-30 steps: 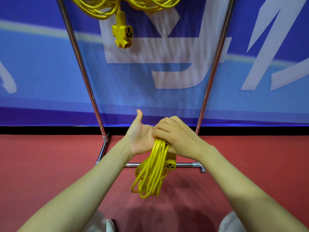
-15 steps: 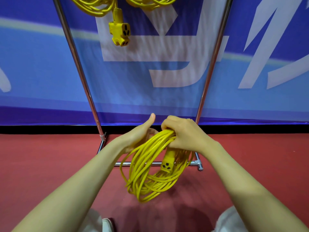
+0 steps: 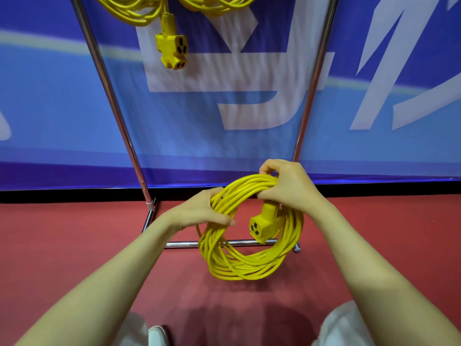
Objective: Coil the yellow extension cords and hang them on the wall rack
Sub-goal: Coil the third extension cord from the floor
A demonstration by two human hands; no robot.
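The coiled yellow extension cord (image 3: pixel 245 268) hung in the air low in the view, in front of the rack base and clear of the red floor (image 3: pixel 62 245). It was gathered into one round bundle of many turns.

The right hand (image 3: pixel 287 187) was closed around the turns at the coil's 1 o'clock. The left hand (image 3: pixel 199 212) was closed around them at 10 o'clock. Two spaced grips probably kept the turns together and the loop open for hanging.

The cord's socket end (image 3: pixel 260 227) dangled inside the loop, just below the right hand, towards 3 o'clock. Whether it was tucked in or only hanging could not be determined.

The rack base bar (image 3: pixel 182 244) lay behind the coil. The left upright (image 3: pixel 112 103) and right upright (image 3: pixel 314 78) rose from it towards 12 o'clock, against a blue banner (image 3: pixel 50 108).

At 12 o'clock of the view a second yellow cord (image 3: pixel 139 13) hung from the rack top, with its socket head (image 3: pixel 173 49) hanging free below it. The hanging point itself was out of frame.

Coiling appeared complete; the lift to the rack was judged not yet done.
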